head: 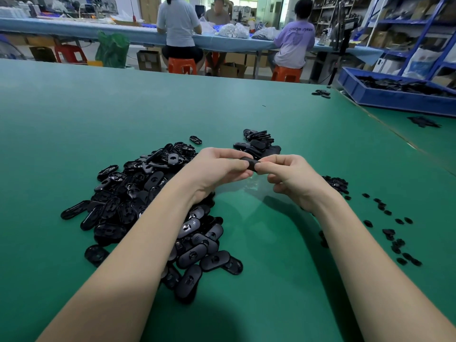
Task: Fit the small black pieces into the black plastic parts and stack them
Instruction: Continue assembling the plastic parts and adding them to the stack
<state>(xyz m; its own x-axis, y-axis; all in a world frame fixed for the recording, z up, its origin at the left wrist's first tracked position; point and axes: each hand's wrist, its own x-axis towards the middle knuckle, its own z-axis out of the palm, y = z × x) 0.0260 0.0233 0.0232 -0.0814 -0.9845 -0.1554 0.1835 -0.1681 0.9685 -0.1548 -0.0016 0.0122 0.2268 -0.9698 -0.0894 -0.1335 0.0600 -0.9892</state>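
Over green matte table [74, 124], mid-frame: both hands raised, sharing one black plastic part [249, 164], oblong w/ rounded ends, smooth semi-gloss. Left hand [219, 169] fingers curled, thumb pressed on part's left end; right hand [290, 177] fingers curled, pinching its right end. Whether a small piece sits in it, can't tell.

Loose heap of parts [148, 208] under left forearm, on table: same oblong shells, some face-up showing a round hole, some showing ribbed inner side. Neater stack of parts [257, 143] just beyond hands. Small black pieces [392, 233] scattered near right forearm, flat roundish bits; denser clump of them [336, 183] beside right wrist. Blue plastic crate [385, 95] far right, holding dark parts.
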